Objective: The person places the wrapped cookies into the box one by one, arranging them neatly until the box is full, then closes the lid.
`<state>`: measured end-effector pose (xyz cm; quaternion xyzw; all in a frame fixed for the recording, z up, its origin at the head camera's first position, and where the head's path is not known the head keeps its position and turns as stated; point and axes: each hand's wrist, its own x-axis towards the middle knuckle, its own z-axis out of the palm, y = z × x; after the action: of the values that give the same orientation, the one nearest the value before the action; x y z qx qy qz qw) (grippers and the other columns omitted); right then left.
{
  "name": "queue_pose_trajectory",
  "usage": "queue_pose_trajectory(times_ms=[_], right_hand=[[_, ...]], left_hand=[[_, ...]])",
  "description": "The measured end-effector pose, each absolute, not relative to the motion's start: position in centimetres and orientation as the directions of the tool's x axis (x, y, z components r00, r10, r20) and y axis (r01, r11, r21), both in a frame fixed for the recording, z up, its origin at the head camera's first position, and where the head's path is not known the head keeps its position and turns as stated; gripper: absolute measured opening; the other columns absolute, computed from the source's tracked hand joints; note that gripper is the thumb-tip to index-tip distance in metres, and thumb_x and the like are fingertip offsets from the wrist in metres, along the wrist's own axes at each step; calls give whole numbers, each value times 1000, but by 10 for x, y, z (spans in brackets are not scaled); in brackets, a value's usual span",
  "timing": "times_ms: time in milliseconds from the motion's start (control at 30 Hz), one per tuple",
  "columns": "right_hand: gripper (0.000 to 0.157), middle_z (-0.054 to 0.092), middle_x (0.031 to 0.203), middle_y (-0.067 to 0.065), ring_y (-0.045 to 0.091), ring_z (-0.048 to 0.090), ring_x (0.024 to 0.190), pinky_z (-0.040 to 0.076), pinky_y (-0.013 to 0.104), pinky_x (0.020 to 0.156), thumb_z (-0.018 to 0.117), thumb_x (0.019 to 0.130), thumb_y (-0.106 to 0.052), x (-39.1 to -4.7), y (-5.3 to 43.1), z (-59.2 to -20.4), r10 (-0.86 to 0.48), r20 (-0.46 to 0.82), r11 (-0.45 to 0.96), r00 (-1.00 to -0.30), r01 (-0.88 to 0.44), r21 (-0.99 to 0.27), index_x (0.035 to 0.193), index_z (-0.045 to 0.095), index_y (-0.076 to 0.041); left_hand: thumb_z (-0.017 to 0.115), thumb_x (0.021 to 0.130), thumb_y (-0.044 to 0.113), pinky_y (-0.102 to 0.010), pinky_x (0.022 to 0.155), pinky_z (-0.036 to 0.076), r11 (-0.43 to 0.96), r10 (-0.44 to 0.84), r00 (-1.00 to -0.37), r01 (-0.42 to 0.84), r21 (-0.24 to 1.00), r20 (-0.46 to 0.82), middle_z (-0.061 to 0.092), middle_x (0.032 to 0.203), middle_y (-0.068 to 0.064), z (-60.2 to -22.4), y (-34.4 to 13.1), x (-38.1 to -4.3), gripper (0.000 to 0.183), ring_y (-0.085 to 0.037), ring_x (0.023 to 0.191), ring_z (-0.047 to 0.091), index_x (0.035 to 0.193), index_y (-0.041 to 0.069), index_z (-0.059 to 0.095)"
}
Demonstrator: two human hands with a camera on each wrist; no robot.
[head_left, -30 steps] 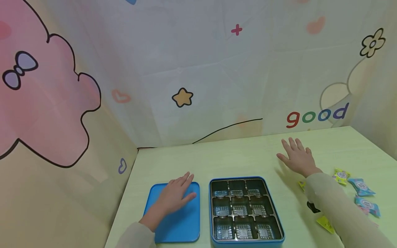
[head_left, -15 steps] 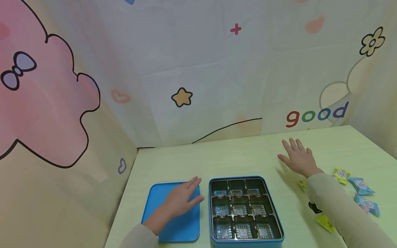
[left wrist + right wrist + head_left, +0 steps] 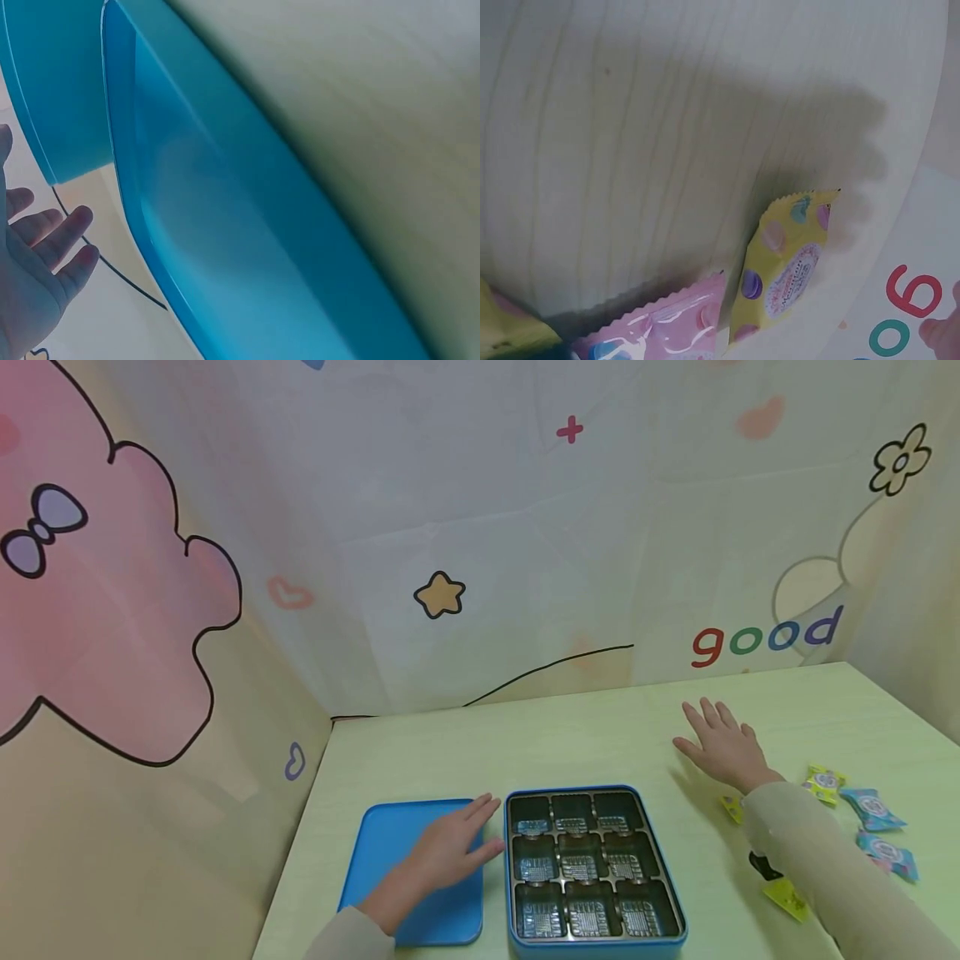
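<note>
My left hand (image 3: 453, 847) hovers with spread fingers over the right edge of a shallow blue lid (image 3: 442, 914), its fingertips near a blue tin (image 3: 600, 950). Inside the tin sits a dark plastic insert (image 3: 577, 839) with several bare compartments. The left wrist view shows the hand (image 3: 37, 270) holding nothing, beside the lid (image 3: 217, 195). Over the table's far right part, my right hand (image 3: 723, 747) is held out, fingers spread and holding nothing. Small wrapped candies lie near its forearm: a yellow candy (image 3: 825, 783), a blue candy (image 3: 873, 810) and others partly hidden by the sleeve.
A pale wooden table (image 3: 570, 743) carries everything. Behind it hangs a printed cloth (image 3: 525, 568) with cartoon shapes. In the right wrist view a yellow packet (image 3: 784, 262) and a pink packet (image 3: 664, 330) lie close together. A dark object (image 3: 763, 865) shows beside the right sleeve.
My left hand has moved right and slightly towards me, from above the lid's middle to the gap beside the tin. The right hand has barely moved; the lid, tin and candies stay put.
</note>
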<state>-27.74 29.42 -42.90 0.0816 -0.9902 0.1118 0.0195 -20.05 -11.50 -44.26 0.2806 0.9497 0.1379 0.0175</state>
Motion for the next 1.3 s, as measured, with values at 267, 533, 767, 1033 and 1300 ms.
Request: queue_pose_trajectory(times_ms=[267, 533, 767, 1033, 1300], right_hand=[[73, 8, 142, 31, 49, 6, 128, 9, 70, 96, 35, 91, -48, -276, 293, -432, -167, 58, 953, -984, -176, -247, 141, 13, 0], [73, 8, 142, 31, 50, 7, 128, 10, 70, 96, 37, 91, -48, -274, 291, -433, -170, 59, 948, -984, -180, -261, 141, 13, -1], [72, 11, 142, 31, 50, 10, 127, 14, 70, 95, 39, 90, -46, -271, 289, -434, -177, 68, 942, -982, -189, -278, 140, 16, 0], [72, 12, 141, 31, 50, 12, 127, 15, 70, 95, 39, 91, -46, -267, 287, -431, -181, 71, 939, -981, -194, -283, 140, 16, 2], [73, 15, 140, 32, 52, 17, 124, 19, 68, 95, 42, 90, -44, -264, 291, -433, -204, 65, 934, -977, -214, -287, 139, 18, 3]], left_hand=[[38, 89, 51, -40, 89, 46, 779, 565, -820, 568, 265, 93, 33, 142, -5, -448, -112, -199, 60, -22, 120, 45, 138, 17, 33], [39, 91, 45, -42, 90, 45, 770, 563, -820, 565, 297, 103, 35, 141, -6, -449, -108, -197, 54, -23, 121, 45, 135, 15, 38], [41, 91, 41, -38, 86, 48, 758, 560, -822, 558, 337, 102, 39, 138, -6, -448, -105, -194, 51, -18, 110, 54, 134, 13, 40], [46, 90, 36, -28, 75, 51, 735, 532, -836, 534, 418, 134, 48, 127, -3, -451, -102, -195, 46, -13, 93, 60, 130, 12, 45], [52, 88, 30, -27, 74, 51, 725, 474, -867, 484, 490, 156, 52, 120, -3, -451, -96, -195, 41, -15, 95, 58, 124, 10, 51]])
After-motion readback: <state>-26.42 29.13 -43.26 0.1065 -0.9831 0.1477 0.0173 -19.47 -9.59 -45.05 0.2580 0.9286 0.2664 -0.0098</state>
